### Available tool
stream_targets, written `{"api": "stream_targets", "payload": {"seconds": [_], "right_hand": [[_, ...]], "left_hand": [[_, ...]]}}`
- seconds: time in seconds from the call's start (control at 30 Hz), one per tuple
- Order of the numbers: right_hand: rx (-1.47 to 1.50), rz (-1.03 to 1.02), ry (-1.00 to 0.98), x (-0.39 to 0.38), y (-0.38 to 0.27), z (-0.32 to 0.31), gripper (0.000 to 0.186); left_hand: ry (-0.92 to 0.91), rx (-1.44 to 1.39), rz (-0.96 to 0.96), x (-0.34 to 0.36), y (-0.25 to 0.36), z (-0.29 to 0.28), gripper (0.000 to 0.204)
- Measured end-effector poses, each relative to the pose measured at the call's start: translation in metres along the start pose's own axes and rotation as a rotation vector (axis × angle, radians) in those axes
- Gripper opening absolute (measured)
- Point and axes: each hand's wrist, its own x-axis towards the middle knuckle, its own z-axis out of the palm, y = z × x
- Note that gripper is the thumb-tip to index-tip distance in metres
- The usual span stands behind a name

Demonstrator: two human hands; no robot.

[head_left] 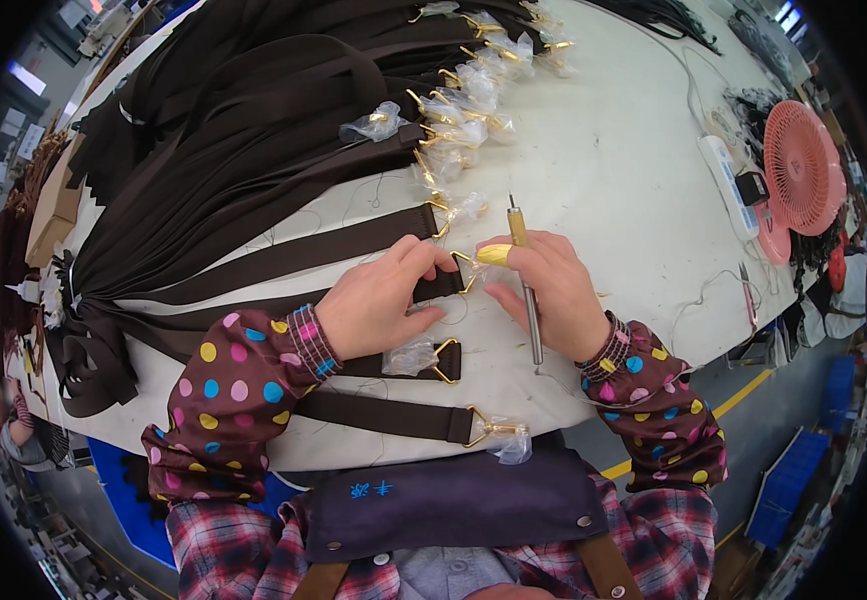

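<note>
The left hand [379, 300] rests over the end of a dark brown strap [445, 283], which lies toward the near edge of the white bench [644, 230]; its thumb and index finger stand apart, and whether the fingers beneath pinch the strap cannot be told. A gold-coloured ring [463, 272] sits at that strap end, just beside the right hand [559, 290]. The right hand's fingers are curled around a slim metal tool [532, 325], its thin tip pointing toward the far edge; a yellow cover [495, 256] sits on one finger, with the thumb apart below. Another strap [384, 415] lies nearer the bench's near edge, while a large pile of straps [244, 130] fills the far left. A pink fan [804, 155] stands by the right edge, beside a white power strip [727, 183].
</note>
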Motion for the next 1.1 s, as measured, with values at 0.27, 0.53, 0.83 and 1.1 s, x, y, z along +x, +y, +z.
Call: {"api": "stream_targets", "payload": {"seconds": [0.27,0.53,0.83,1.1], "right_hand": [[0.101,0.004,-0.098,0.000,0.022,0.012,0.034],[0.659,0.267,-0.022,0.009,-0.001,-0.002,0.020],[0.540,0.466,-0.062,0.012,-0.004,0.023,0.019],[0.413,0.357,-0.021,0.012,-0.003,0.026,0.021]], "left_hand": [[0.061,-0.044,-0.027,0.000,-0.006,0.010,0.017],[0.049,-0.219,-0.117,-0.002,-0.014,0.006,0.017],[0.106,-0.193,-0.096,-0.004,-0.012,0.008,0.015],[0.115,-0.160,-0.103,-0.002,-0.009,0.007,0.015]]}}
